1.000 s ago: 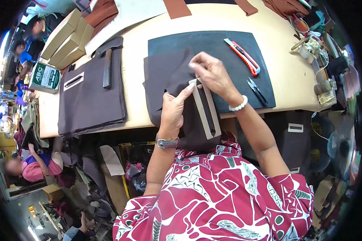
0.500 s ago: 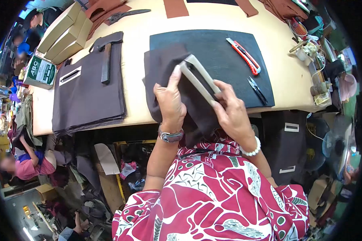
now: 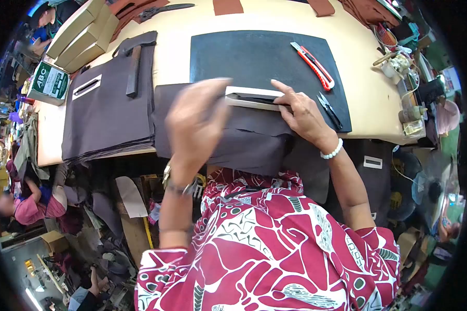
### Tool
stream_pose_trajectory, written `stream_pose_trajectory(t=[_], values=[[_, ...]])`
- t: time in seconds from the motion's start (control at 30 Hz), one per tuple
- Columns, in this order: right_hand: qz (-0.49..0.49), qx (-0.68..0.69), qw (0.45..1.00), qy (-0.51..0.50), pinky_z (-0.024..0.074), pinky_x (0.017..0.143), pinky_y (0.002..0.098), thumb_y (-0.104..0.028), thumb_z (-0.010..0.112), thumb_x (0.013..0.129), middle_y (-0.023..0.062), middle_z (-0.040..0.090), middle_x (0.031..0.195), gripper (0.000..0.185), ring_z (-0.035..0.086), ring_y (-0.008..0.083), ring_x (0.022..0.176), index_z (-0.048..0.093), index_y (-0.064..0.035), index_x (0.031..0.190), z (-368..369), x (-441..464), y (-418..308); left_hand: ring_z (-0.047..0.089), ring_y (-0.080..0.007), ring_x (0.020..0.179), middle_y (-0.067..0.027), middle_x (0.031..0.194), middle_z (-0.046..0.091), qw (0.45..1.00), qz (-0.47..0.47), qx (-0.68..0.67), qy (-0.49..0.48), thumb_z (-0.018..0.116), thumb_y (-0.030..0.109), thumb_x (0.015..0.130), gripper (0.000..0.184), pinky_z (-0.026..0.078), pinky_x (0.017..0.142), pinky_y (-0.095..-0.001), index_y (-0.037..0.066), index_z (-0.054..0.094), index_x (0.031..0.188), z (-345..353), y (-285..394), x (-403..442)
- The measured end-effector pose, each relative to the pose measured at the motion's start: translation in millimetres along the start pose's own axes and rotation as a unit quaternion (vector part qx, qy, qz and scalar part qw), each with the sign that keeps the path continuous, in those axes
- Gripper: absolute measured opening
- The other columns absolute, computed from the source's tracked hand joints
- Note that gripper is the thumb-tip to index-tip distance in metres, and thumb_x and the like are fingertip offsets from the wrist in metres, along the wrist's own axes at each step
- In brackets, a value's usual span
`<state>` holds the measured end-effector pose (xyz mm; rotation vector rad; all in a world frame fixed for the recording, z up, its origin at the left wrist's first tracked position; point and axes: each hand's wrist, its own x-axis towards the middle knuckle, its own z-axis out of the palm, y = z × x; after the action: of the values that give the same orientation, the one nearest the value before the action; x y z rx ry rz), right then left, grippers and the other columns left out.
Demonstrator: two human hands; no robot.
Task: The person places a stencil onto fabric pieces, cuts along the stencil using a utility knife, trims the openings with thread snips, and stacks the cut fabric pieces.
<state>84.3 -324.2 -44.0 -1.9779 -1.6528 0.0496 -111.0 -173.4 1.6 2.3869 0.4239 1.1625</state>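
A dark brown fabric panel (image 3: pixel 244 147) lies over the table's front edge and hangs towards my lap. On it sits a pale rectangular frame (image 3: pixel 254 103) with a long slot, dark cloth showing inside. My right hand (image 3: pixel 307 115) pinches the frame's right end between thumb and fingers. Blurred by motion, my left hand (image 3: pixel 197 124) is above the fabric by the frame's left end; its fingers are smeared, and whether it touches the cloth I cannot tell. Behind the frame lies a black cutting mat (image 3: pixel 244 57).
A red utility knife (image 3: pixel 314 66) and small thread snips (image 3: pixel 329 111) lie on the mat's right side. Left of it, a metal bar (image 3: pixel 134 72) rests on stacked brown panels (image 3: pixel 109 122). Boxes (image 3: pixel 83 36), a green-and-white box (image 3: pixel 49 83) and scissors (image 3: pixel 166 10) are farther off.
The frame has turned from a steep slant to nearly level and come down with the fabric, which is now spread wider. My left hand has let go of the cloth and moved left.
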Motion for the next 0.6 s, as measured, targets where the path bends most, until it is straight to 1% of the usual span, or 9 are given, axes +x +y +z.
stream_pose_trajectory(t=[0.03,0.1,0.2,0.23,0.3,0.4,0.5,0.6], values=[[-0.022,0.005,1.0,0.014,0.0487,0.073,0.0379,-0.001,0.058,0.079,0.011,0.067,0.088,0.059,0.062,0.0298,0.078,0.039,-0.0076,0.134,4,0,3,0.062,-0.025,0.094,-0.0125,0.101,0.064,0.993,0.049,-0.04,-0.103,0.065,0.008,0.08,0.022,0.048,0.08,-0.0363,0.003,0.065,0.101,21,-1,11],[-0.061,0.015,0.997,0.038,0.0488,0.074,0.0381,0.0,0.059,0.079,0.0107,0.067,0.088,0.06,0.062,0.0293,0.079,0.038,-0.0077,0.135,13,-3,8,0.061,-0.0288,0.088,-0.0141,0.094,0.064,0.965,0.108,-0.022,-0.24,0.066,0.01,0.076,0.025,0.048,0.078,-0.0376,0.001,0.065,0.099,68,-20,16],[-0.04,0.018,0.997,0.069,0.05,0.073,0.0372,-0.001,0.062,0.078,0.0102,0.067,0.087,0.061,0.063,0.0276,0.081,0.039,-0.006,0.134,23,-7,10,0.061,-0.0296,0.083,-0.0133,0.089,0.064,0.916,0.058,-0.046,-0.395,0.067,0.011,0.075,0.02,0.048,0.075,-0.038,0.001,0.067,0.092,93,-41,29],[-0.034,0.021,0.996,0.079,0.0502,0.073,0.0369,-0.001,0.062,0.078,0.0101,0.067,0.087,0.061,0.063,0.0275,0.081,0.039,-0.0057,0.134,26,-8,12,0.062,-0.0288,0.082,-0.0128,0.086,0.064,0.898,0.018,-0.074,-0.433,0.067,0.01,0.075,0.015,0.049,0.073,-0.0367,0.002,0.068,0.088,93,-44,33],[-0.037,0.02,0.995,0.095,0.0506,0.072,0.0361,-0.001,0.063,0.077,0.0101,0.067,0.086,0.06,0.064,0.0272,0.082,0.042,-0.0051,0.132,29,-9,12,0.062,-0.0283,0.079,-0.0122,0.082,0.064,0.892,0.001,-0.107,-0.44,0.067,0.01,0.075,0.016,0.049,0.07,-0.0363,0.003,0.068,0.088,94,-53,31],[-0.054,0.013,0.993,0.105,0.0509,0.073,0.0361,-0.002,0.065,0.077,0.0107,0.066,0.086,0.055,0.064,0.027,0.082,0.046,-0.0039,0.129,29,-10,14,0.062,-0.0299,0.078,-0.0124,0.082,0.065,0.914,0.042,-0.128,-0.384,0.067,0.013,0.075,0.014,0.049,0.071,-0.0378,0.005,0.07,0.086,93,-61,24],[-0.094,-0.036,0.989,0.109,0.0511,0.074,0.0366,-0.003,0.065,0.079,0.0125,0.066,0.088,0.048,0.064,0.0269,0.084,0.05,-0.0027,0.124,22,-16,18,0.059,-0.0253,0.071,-0.0101,0.078,0.061,0.925,0.061,-0.134,-0.35,0.07,0.015,0.076,0.016,0.047,0.066,-0.0352,0.005,0.07,0.088,90,-66,16],[-0.123,-0.075,0.983,0.113,0.0514,0.075,0.0369,-0.003,0.064,0.081,0.0148,0.066,0.091,0.041,0.064,0.0269,0.085,0.053,-0.0019,0.121,16,-29,23,0.058,-0.0237,0.072,-0.0085,0.079,0.061,0.938,0.07,-0.139,-0.308,0.069,0.017,0.077,0.016,0.047,0.066,-0.0339,0.006,0.071,0.088,92,-69,6]])
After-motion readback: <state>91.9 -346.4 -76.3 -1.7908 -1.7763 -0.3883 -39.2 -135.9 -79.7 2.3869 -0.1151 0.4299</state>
